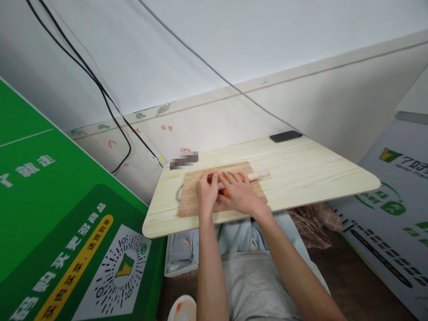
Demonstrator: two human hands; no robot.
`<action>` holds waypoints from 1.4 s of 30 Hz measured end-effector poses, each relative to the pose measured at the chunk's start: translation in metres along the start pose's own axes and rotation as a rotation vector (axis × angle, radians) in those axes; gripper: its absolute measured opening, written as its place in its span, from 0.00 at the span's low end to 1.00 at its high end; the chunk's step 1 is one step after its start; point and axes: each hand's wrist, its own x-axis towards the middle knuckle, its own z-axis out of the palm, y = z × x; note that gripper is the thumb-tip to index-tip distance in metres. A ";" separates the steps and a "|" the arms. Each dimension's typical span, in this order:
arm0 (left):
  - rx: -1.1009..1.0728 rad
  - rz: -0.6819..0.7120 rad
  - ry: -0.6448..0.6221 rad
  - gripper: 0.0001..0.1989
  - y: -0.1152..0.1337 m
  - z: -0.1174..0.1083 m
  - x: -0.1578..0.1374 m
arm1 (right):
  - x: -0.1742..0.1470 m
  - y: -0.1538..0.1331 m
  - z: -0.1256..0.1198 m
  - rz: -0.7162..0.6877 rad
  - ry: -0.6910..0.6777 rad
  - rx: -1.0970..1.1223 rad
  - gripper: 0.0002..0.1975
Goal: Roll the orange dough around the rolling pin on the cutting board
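A pale wooden rolling pin (261,174) lies slantwise over a wooden cutting board (190,203), its right end sticking out past my fingers. My left hand (207,191) curls its fingers around the pin's left end, with something reddish dark partly visible inside the curl. Spread over the middle of the pin, my right hand (238,191) has its fingers draped across it. Orange material (224,192) shows beneath the pin and between my fingers; its kind is mostly hidden by the hands. The board has a metal handle loop (179,192) at its left.
The pale wood-grain table (307,169) stands against a white wall. A black phone (286,136) lies at its back edge, and a blurred-out dark item (183,160) at its back left. Green panels (83,214) and a printed white cabinet (394,214) flank the table.
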 end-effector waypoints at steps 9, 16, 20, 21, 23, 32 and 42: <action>-0.020 0.006 0.005 0.08 0.000 0.001 0.000 | 0.003 0.005 0.003 -0.021 0.010 0.019 0.34; -0.013 -0.002 0.008 0.07 0.002 0.001 0.000 | 0.004 -0.002 0.003 -0.002 0.046 0.002 0.31; -0.011 -0.012 0.004 0.07 0.005 0.000 -0.001 | -0.008 -0.001 -0.004 -0.027 -0.028 0.019 0.36; -0.012 -0.015 0.004 0.07 0.005 0.000 -0.001 | -0.011 0.000 -0.006 -0.038 -0.040 0.022 0.37; -0.016 -0.019 0.005 0.08 0.004 0.000 -0.001 | -0.014 0.003 -0.008 -0.063 -0.046 0.028 0.36; -0.021 -0.015 0.006 0.07 0.004 0.000 0.000 | 0.001 -0.003 0.002 0.056 0.055 -0.007 0.29; -0.019 -0.014 0.002 0.07 0.003 0.000 -0.001 | -0.008 -0.012 -0.002 0.120 0.038 -0.006 0.29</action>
